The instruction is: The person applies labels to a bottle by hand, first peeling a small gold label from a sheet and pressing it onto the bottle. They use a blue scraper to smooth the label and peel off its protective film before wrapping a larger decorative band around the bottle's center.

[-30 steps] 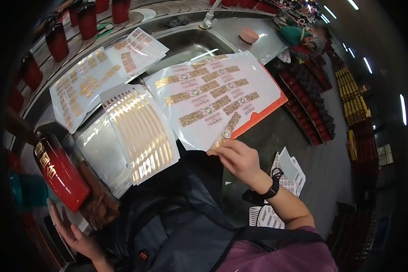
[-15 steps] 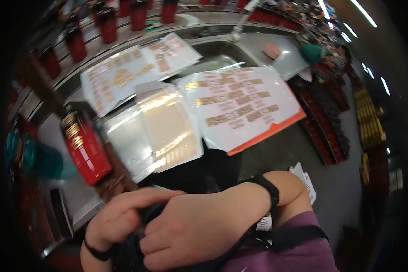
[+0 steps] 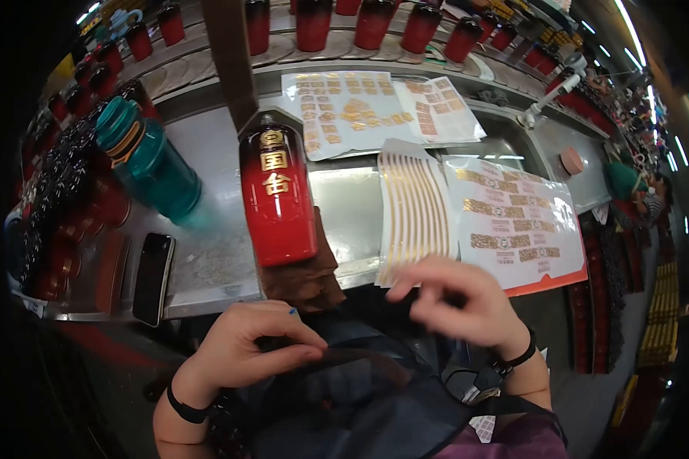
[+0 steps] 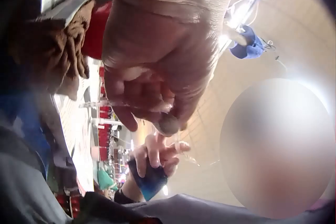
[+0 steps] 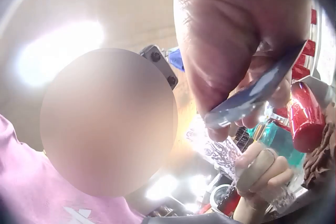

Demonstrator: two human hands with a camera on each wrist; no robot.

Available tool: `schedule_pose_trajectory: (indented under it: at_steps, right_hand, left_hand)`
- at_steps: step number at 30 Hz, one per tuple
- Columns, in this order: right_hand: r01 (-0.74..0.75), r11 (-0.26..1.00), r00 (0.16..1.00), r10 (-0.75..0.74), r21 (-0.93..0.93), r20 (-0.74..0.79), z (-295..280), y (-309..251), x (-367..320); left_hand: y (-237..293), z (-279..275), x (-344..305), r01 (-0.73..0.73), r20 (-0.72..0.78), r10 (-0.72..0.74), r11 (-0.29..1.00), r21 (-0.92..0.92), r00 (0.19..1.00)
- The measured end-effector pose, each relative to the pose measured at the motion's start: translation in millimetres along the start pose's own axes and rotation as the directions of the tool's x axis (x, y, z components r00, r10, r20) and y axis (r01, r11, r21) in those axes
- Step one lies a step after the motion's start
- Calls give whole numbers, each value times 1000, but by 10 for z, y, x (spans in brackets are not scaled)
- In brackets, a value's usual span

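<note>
Low in front of the body, my left hand (image 3: 260, 348) pinches the end of a thin patterned label strip (image 5: 212, 148) between thumb and fingers. The strip stretches toward the right hand, dark and see-through in the head view. My right hand (image 3: 463, 302), blurred, is raised to the right by the label sheets. Its thumb and fingers grip a flat blue-grey piece (image 5: 257, 92), whose kind I cannot tell. A red and black bottle (image 3: 279, 195) with gold characters lies tilted on a brown cloth (image 3: 310, 279) beyond the hands.
A sheet of gold-patterned labels (image 3: 513, 222), a sheet of gold strips (image 3: 413, 203) and sheets of small gold labels (image 3: 344, 115) lie on the metal counter (image 3: 214, 268). At left stand a teal water bottle (image 3: 153, 168) and a phone (image 3: 154, 277). Red bottles (image 3: 311, 27) line the back.
The right hand has lifted a label off the sheet's lower edge and come in to the left hand, which now pinches it. The hands have since parted, and the head view has turned left.
</note>
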State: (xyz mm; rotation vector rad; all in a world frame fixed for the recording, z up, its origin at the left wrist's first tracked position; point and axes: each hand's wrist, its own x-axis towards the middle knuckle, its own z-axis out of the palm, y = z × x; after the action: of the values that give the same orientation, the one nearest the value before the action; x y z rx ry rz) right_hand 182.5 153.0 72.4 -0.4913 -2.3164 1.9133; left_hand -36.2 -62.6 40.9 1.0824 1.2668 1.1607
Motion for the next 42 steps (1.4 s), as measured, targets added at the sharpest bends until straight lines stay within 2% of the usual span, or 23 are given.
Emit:
schedule_pose_trajectory:
  at_steps: [1,2,3,4,6,8,10,11,12,14,18,20,21,24,26,27,29,30,32,33,36,39,42]
  right_hand:
    - [-47,999,996,46,-4,-76,-36,46,48]
    - [18,999,997,-21,-46,-70,-76,107,87]
    - [138,985,990,-137,-107,15,-88,78,148]
    - [254,954,966,-241,-158,97,-84,30,196]
    - [310,940,932,-270,-143,243,87,-74,292]
    - [482,864,860,-433,-148,270,274,107,371]
    - [401,906,894,-356,-133,270,344,218,371]
    - [369,921,914,-335,-127,228,378,257,346]
    - [360,922,923,-330,-144,196,351,224,325]
    - [183,952,932,-89,-246,352,319,129,287]
    - [204,939,970,-154,-278,190,385,270,281]
    - [165,953,978,-126,-253,165,332,247,305]
    - [131,965,985,-100,-227,143,298,235,322]
    - [116,973,985,-87,-200,148,194,282,388]
    - [58,966,982,-11,-251,188,127,240,459]
    - [94,967,972,-37,-236,234,122,226,500]
    - [-6,969,975,61,-247,215,109,201,579]
    - [15,969,967,48,-245,251,111,210,626]
    - [60,979,986,-27,-197,166,115,243,691]
    - [-90,989,982,107,-116,155,103,215,728]
    - [12,999,997,-9,-35,82,126,253,912]
    - [-10,1000,999,9,15,49,159,206,1052]
    - [-15,998,1000,13,65,19,211,255,1123]
  left_hand:
    - [28,20,-17,-57,-63,73,975,217,995]
    - [48,48,-20,-97,-105,156,900,426,982]
    - [59,101,-16,-112,-119,198,856,505,973]
    - [72,123,-36,-117,-111,199,854,507,974]
    - [116,208,33,-156,-58,260,727,668,964]
    - [95,289,54,-255,-6,350,694,674,937]
    - [50,316,46,-140,-161,381,650,747,910]
    - [34,332,50,-179,-121,395,643,745,911]
    - [21,357,48,-133,-189,389,666,734,902]
    - [4,399,56,-94,-247,381,687,721,891]
    - [-7,290,72,-68,-256,360,685,725,897]
    - [-28,220,49,97,-380,170,801,591,909]
    - [-42,183,84,19,-353,270,770,637,896]
    - [-55,24,120,-37,-310,327,739,672,893]
    - [10,-40,126,33,-347,237,784,620,907]
    - [-11,-62,127,15,-370,260,801,599,892]
    - [-70,-100,130,19,-426,284,814,581,859]
    - [-86,-121,136,-10,-428,325,806,592,843]
    - [-141,-161,155,-27,-449,363,800,599,816]
    - [-175,-178,167,-15,-492,341,833,553,801]
    - [-210,-241,223,-4,-551,329,862,508,767]
    - [-324,-298,304,-88,-645,129,992,95,753]
    - [-378,-362,326,-68,-665,107,994,85,739]
